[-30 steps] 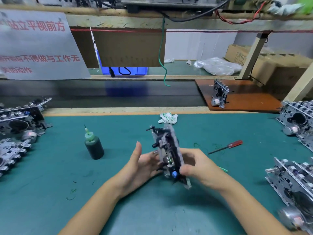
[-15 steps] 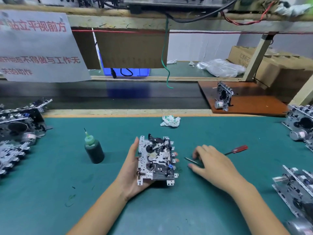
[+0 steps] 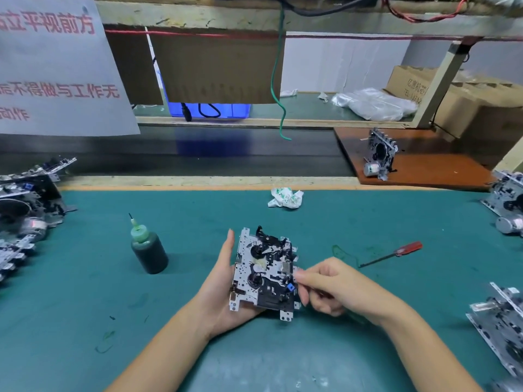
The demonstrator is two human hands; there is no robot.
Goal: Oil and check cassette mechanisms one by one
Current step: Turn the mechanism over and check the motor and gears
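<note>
A cassette mechanism [image 3: 266,275], a perforated metal plate with black reels and a small blue part, lies face up in my left hand [image 3: 220,284]. The palm and fingers are under it and the thumb runs along its left edge. My right hand [image 3: 334,287] is at the mechanism's right edge, its fingers curled and pinching what looks like a thin tool whose tip touches the plate; most of the tool is hidden. A dark green oil bottle [image 3: 148,250] with a needle tip stands upright on the mat, to the left of my hands.
A red-handled screwdriver [image 3: 396,253] lies on the green mat [image 3: 85,278] to the right. Crumpled paper [image 3: 285,198] sits near the far edge. More mechanisms are piled at the left [image 3: 25,210], right [image 3: 506,205] and lower right [image 3: 498,326]. One stands on a brown board [image 3: 379,154].
The mechanism went from upright between both hands to flat in my left hand. My right hand let go, reached to the mat for a thin tool, and came back to the mechanism's right edge.
</note>
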